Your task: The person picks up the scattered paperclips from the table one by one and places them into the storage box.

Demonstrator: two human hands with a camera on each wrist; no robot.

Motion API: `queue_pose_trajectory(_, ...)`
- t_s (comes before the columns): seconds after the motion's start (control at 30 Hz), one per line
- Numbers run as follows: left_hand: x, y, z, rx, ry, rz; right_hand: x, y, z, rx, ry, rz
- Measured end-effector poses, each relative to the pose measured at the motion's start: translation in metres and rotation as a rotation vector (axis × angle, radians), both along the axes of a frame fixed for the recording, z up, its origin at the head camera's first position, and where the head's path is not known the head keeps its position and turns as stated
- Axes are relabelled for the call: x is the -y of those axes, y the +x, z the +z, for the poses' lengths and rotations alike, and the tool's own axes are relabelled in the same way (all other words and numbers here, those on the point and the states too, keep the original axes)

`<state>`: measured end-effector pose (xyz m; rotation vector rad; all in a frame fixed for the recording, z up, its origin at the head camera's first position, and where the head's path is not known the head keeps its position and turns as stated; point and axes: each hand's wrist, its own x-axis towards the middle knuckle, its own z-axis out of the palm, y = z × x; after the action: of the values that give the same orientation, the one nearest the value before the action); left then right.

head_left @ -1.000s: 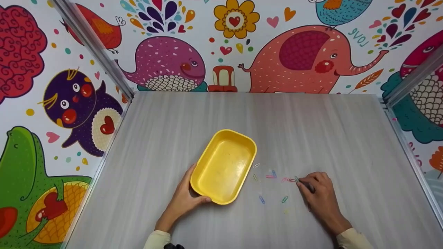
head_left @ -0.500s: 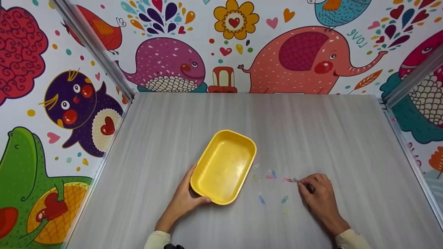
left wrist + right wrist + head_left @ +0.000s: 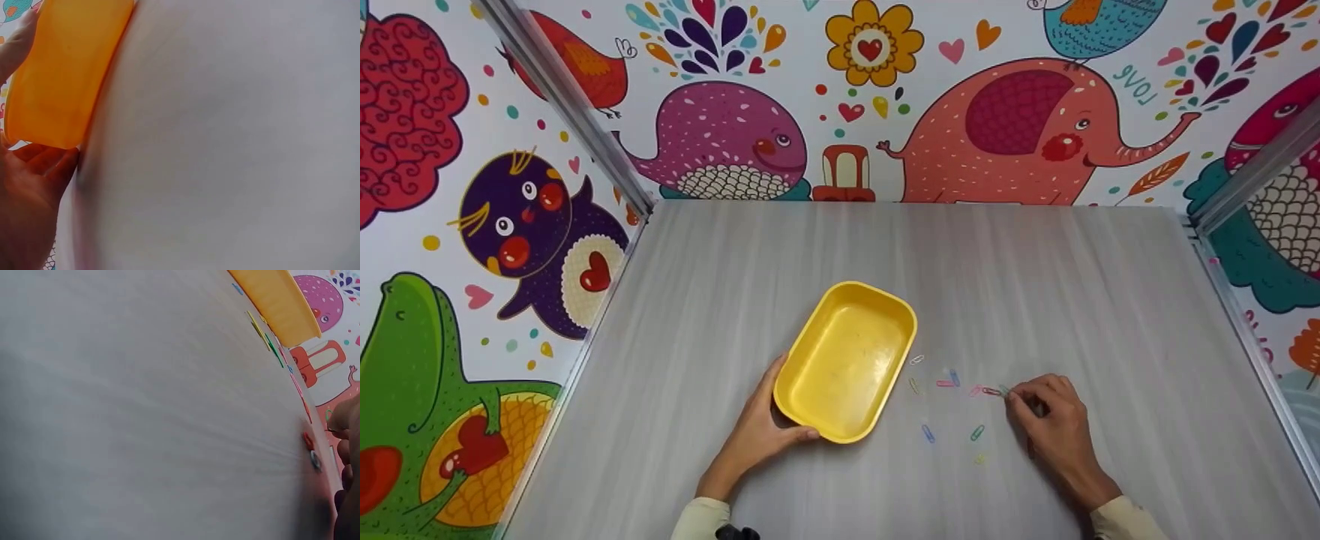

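Note:
My left hand (image 3: 757, 431) holds a yellow plastic tray (image 3: 846, 360) by its near left corner, thumb at the near rim and fingers along the side. In the left wrist view the tray's outer wall (image 3: 62, 84) shows above the palm. To the right, my right hand (image 3: 1057, 427) pinches a small green paper clip (image 3: 328, 415) between thumb and forefinger, low over the table. A red paper clip (image 3: 991, 391) lies just left of those fingertips, with a pink one (image 3: 976, 390) beside it. Beneath the right hand lie a red clip (image 3: 307, 440) and a silvery one (image 3: 315, 461).
Several loose paper clips lie between tray and right hand: a white one (image 3: 916, 360), a blue one (image 3: 928, 433), a green one (image 3: 977, 433) and a yellow one (image 3: 979, 458) among them. Cartoon-printed panels (image 3: 855, 112) border the grey table (image 3: 720, 285) at the back and sides.
The right fingers have shifted only slightly around the green paper clip. The left hand, the tray and the loose clips stay in place.

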<state>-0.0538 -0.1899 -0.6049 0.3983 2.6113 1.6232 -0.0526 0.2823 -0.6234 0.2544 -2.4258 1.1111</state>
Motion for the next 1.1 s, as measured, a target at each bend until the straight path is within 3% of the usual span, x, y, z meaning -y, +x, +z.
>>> queue_pose_trajectory(0.2,0.000,-0.001,0.000,0.006,0.002,-0.001,0.008,0.002,0.011,0.065,-0.077,0.015)
queue_pose_trajectory(0.37,-0.001,0.000,-0.001,0.023,0.019,-0.006,0.015,0.004,0.016,0.068,-0.101,0.038)
queue_pose_trajectory(1.1,-0.002,0.000,-0.001,0.045,0.061,-0.009,0.043,-0.017,0.032,-0.101,-0.089,0.198)
